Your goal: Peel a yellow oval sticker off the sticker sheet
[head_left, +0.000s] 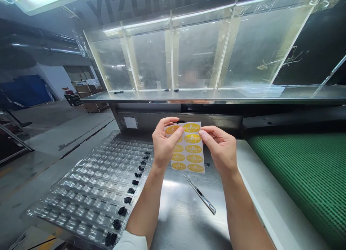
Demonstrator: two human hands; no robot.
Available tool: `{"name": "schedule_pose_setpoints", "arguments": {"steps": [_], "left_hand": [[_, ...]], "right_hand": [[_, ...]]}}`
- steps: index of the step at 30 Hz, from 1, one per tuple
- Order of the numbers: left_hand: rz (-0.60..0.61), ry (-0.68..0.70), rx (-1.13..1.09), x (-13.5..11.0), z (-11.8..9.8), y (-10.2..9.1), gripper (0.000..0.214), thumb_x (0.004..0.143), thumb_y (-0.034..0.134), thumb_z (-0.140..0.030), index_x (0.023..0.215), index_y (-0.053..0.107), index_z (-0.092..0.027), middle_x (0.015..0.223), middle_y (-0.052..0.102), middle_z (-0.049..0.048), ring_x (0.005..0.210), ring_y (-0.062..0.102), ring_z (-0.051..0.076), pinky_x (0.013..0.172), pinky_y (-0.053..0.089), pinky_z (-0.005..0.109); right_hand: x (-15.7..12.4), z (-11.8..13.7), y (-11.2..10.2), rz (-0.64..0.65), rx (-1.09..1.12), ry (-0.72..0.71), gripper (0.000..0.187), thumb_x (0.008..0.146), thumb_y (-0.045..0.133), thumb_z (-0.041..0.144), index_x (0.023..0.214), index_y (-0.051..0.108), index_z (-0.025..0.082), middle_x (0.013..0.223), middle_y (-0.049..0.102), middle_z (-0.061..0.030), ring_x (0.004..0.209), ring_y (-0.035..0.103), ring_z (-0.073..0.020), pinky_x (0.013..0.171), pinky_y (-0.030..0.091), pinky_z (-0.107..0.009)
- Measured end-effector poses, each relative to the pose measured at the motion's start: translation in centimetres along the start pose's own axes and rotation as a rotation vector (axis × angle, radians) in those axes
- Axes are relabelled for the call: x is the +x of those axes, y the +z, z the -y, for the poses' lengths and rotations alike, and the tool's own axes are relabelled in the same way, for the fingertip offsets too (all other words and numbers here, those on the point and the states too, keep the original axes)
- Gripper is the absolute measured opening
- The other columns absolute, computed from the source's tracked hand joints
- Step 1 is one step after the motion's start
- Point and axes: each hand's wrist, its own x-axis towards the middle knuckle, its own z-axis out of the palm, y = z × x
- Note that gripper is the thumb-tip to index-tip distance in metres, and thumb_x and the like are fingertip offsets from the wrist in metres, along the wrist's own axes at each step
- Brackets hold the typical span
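A white sticker sheet (190, 152) with two columns of yellow oval labels is held up above the metal table. My left hand (165, 143) grips its upper left side, the thumb lying across the front near the top labels. At the upper right edge, my right hand (220, 147) pinches the sheet between thumb and fingers. Below the sheet, a slim silver-and-black knife-like tool (200, 194) lies slantwise on the tabletop. A small black piece (207, 165) rests on the table near my right hand.
To the left sits a clear plastic tray (89, 192) with many pockets; several black parts (127, 200) fill its right-hand column. A green conveyor belt (302, 170) runs along the right. A metal shelf (205, 95) crosses ahead, bearing a clear plastic box (262, 90).
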Motion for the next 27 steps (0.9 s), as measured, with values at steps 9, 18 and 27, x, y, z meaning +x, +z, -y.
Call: {"name": "schedule_pose_setpoints", "arguments": {"steps": [9, 18, 27], "left_hand": [[0.037, -0.042, -0.051, -0.17, -0.32, 0.13, 0.029, 0.086, 0.077, -0.03, 0.112, 0.069, -0.02, 0.09, 0.07, 0.0013, 0.068, 0.066, 0.012, 0.06, 0.054, 0.021], [0.041, -0.073, -0.063, -0.15, -0.4, 0.04, 0.036, 0.087, 0.079, -0.035, 0.117, 0.066, -0.021, 0.083, 0.071, 0.0014, 0.063, 0.068, 0.015, 0.057, 0.056, 0.024], [-0.016, 0.015, 0.021, 0.07, -0.23, -0.2, 0.032, 0.086, 0.081, -0.034, 0.112, 0.071, -0.019, 0.077, 0.067, -0.0009, 0.062, 0.062, 0.01, 0.056, 0.049, 0.018]], "right_hand": [[-0.06, 0.16, 0.11, -0.048, -0.006, 0.009, 0.026, 0.088, 0.079, 0.045, 0.09, 0.079, 0.019, 0.082, 0.073, -0.0056, 0.071, 0.07, -0.0189, 0.061, 0.057, -0.024], [0.02, 0.03, 0.18, -0.072, -0.004, 0.003, 0.027, 0.088, 0.08, 0.046, 0.094, 0.08, 0.019, 0.086, 0.074, -0.0059, 0.073, 0.071, -0.0192, 0.063, 0.06, -0.026], [0.09, -0.14, 0.16, -0.097, 0.011, 0.014, 0.028, 0.089, 0.08, 0.047, 0.096, 0.079, 0.02, 0.087, 0.075, -0.0056, 0.073, 0.071, -0.0191, 0.061, 0.059, -0.025]]}}
